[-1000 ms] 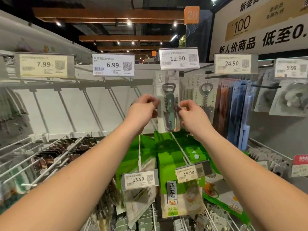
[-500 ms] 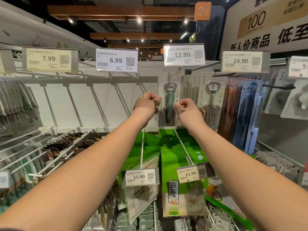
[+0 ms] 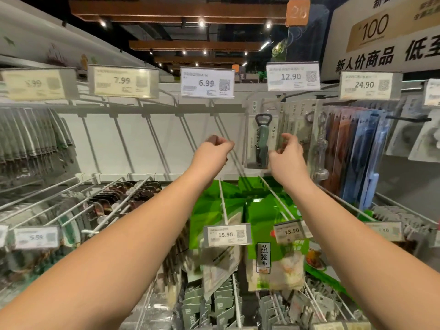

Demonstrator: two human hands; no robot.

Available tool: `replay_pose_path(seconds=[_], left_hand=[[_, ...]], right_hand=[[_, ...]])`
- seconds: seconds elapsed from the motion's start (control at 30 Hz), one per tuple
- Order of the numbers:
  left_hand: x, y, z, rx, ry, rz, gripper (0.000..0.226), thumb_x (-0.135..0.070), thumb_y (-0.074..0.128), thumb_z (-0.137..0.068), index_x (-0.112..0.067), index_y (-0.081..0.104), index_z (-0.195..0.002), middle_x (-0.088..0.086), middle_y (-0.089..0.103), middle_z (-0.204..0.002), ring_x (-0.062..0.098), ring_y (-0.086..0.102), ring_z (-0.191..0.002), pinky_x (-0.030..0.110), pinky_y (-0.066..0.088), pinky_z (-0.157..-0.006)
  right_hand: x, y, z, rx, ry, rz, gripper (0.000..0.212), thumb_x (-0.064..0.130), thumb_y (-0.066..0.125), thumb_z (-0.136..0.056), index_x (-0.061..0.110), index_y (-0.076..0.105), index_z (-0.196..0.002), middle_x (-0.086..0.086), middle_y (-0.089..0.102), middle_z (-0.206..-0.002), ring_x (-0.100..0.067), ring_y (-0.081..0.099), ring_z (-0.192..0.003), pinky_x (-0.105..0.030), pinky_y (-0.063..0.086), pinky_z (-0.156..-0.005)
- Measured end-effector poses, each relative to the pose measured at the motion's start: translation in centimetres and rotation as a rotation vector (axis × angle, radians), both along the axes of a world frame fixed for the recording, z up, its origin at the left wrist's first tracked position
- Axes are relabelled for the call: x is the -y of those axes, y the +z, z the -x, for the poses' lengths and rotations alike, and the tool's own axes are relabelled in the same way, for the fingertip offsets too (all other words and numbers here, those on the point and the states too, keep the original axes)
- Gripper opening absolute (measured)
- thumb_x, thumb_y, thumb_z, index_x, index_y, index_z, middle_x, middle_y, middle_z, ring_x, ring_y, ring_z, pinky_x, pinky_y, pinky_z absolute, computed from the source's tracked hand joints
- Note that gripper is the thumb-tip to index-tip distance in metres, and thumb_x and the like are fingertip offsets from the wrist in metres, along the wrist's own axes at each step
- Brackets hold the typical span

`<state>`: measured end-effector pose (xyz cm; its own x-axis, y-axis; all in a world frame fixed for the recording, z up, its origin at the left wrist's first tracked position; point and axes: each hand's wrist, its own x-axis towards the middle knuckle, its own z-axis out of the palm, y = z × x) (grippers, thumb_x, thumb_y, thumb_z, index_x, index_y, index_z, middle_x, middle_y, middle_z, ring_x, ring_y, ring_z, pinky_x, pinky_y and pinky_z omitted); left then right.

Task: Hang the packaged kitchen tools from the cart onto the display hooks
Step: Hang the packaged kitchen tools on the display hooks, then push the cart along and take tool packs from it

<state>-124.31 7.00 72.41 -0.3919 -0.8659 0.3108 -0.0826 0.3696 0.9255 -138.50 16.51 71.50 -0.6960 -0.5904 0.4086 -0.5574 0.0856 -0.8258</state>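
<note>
Nearest the camera, both forearms reach forward over the lower racks, where green packets [image 3: 257, 210] hang on wire hooks below the bottle-opener package and carry a 15.90 price tag [image 3: 226, 235].

Left hand [image 3: 212, 152]: it sits left of the bottle-opener package, apart from it, with the fingers curled inward and close together. It appears to hold nothing, though the fingertips are partly hidden, so a small item cannot be ruled out.

Right hand [image 3: 287, 154]: it sits just beside the lower right edge of the bottle-opener package, with the fingers loosely curled and parted and the thumb raised. No grip on the card is visible; whether a fingertip touches the edge cannot be told.

Bottle-opener package [image 3: 262, 136]: it hangs upright on the display hook [image 3: 273, 99] under the 12.90 price tag [image 3: 293, 76], at the front of a row of similar cards.

Handling judgement: the package looks like a flat card with a clear blister over a metal and plastic tool, so it should be light, fairly stiff and not fragile. The blister face is likely slippery. The sound place to take hold is the card's side edges or top margin near the hang hole, pinched between thumb and fingers.

Farther right of the package hang blue and brown flat packs [image 3: 357, 153]. The cart is not in view.
</note>
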Motion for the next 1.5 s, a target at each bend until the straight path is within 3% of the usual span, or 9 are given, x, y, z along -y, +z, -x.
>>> replay_pose_path(seconds=[0.33, 0.63, 0.77, 0.87, 1.0, 1.2, 1.3, 1.4, 1.5], left_hand=[[-5.2, -3.4, -28.5, 0.102, 0.105, 0.086, 0.016, -0.045, 0.066, -0.080, -0.031, 0.067, -0.087, -0.001, 0.070, -0.084, 0.019, 0.068, -0.075, 0.030, 0.051, -0.071], [-8.7, -12.7, -59.4, 0.509, 0.577, 0.001, 0.010, -0.032, 0.060, -0.094, -0.022, 0.063, -0.092, -0.009, 0.060, -0.073, 0.010, 0.053, -0.065, 0.029, 0.039, -0.064], [-11.2, -17.4, -70.1, 0.585, 0.741, -0.134, 0.010, -0.026, 0.062, -0.096, -0.017, 0.062, -0.093, -0.007, 0.056, -0.073, 0.009, 0.051, -0.067, 0.012, 0.036, -0.057], [-13.1, -21.3, -76.4, 0.568, 0.874, -0.270, 0.014, -0.027, 0.061, -0.096, -0.013, 0.065, -0.096, 0.002, 0.063, -0.087, 0.019, 0.057, -0.084, 0.027, 0.037, -0.070], [-14.9, -26.3, -82.8, 0.551, 0.971, -0.439, 0.014, -0.027, 0.056, -0.098, -0.015, 0.064, -0.095, 0.001, 0.064, -0.086, 0.015, 0.054, -0.074, 0.021, 0.038, -0.063], [-12.7, -31.5, -92.4, 0.535, 1.092, -0.623, 0.017, -0.025, 0.054, -0.097, -0.012, 0.064, -0.095, -0.002, 0.064, -0.086, 0.020, 0.057, -0.082, 0.029, 0.040, -0.065], [-9.8, -33.0, -97.1, 0.517, 1.141, -0.720, 0.015, -0.027, 0.053, -0.098, -0.017, 0.064, -0.100, 0.001, 0.069, -0.095, 0.023, 0.063, -0.084, 0.034, 0.045, -0.068], [-6.9, -34.2, -101.1, 0.509, 1.146, -0.780, 0.015, -0.028, 0.050, -0.100, -0.021, 0.063, -0.102, -0.001, 0.067, -0.093, 0.016, 0.059, -0.073, 0.030, 0.042, -0.061], [-4.0, -35.7, -104.9, 0.452, 1.165, -0.858, 0.014, -0.029, 0.051, -0.099, -0.022, 0.063, -0.101, -0.002, 0.068, -0.097, 0.020, 0.067, -0.084, 0.033, 0.050, -0.071]], right_hand=[[-1.2, -2.0, -23.5, -0.247, 0.338, -0.075, 0.027, 0.021, 0.058, -0.095, 0.018, 0.065, -0.120, 0.002, 0.066, -0.109, -0.012, 0.059, -0.099, -0.019, 0.038, -0.083], [2.2, -9.7, -52.1, -0.505, 0.942, -0.396, 0.030, 0.031, 0.057, -0.099, 0.022, 0.062, -0.127, 0.003, 0.064, -0.124, -0.017, 0.058, -0.113, -0.025, 0.042, -0.089], [3.5, -15.0, -63.6, -0.575, 1.141, -0.469, 0.026, 0.031, 0.057, -0.097, 0.022, 0.064, -0.121, -0.003, 0.067, -0.121, -0.023, 0.060, -0.114, -0.031, 0.046, -0.092], [4.4, -19.5, -70.8, -0.596, 1.297, -0.542, 0.027, 0.029, 0.056, -0.099, 0.019, 0.063, -0.122, -0.001, 0.065, -0.119, -0.022, 0.059, -0.115, -0.027, 0.042, -0.086], [5.7, -25.1, -79.1, -0.553, 1.458, -0.630, 0.030, 0.026, 0.055, -0.100, 0.015, 0.061, -0.126, 0.001, 0.062, -0.113, -0.022, 0.059, -0.114, -0.019, 0.031, -0.075], [10.5, -32.3, -90.6, -0.504, 1.614, -0.747, 0.017, 0.024, 0.057, -0.096, 0.018, 0.067, -0.108, -0.001, 0.064, -0.097, -0.019, 0.061, -0.093, -0.024, 0.041, -0.073], [14.2, -34.7, -95.6, -0.477, 1.684, -0.848, 0.021, 0.017, 0.053, -0.099, 0.011, 0.066, -0.114, -0.001, 0.065, -0.100, -0.016, 0.059, -0.087, -0.010, 0.042, -0.069], [17.6, -36.5, -99.7, -0.429, 1.728, -0.883, 0.021, 0.013, 0.053, -0.099, 0.006, 0.067, -0.113, -0.013, 0.070, -0.109, -0.023, 0.065, -0.093, -0.030, 0.050, -0.088], [20.8, -38.0, -103.5, -0.500, 1.699, -0.957, 0.019, 0.022, 0.051, -0.099, 0.013, 0.068, -0.103, -0.008, 0.070, -0.097, -0.020, 0.060, -0.084, -0.036, 0.051, -0.081]])
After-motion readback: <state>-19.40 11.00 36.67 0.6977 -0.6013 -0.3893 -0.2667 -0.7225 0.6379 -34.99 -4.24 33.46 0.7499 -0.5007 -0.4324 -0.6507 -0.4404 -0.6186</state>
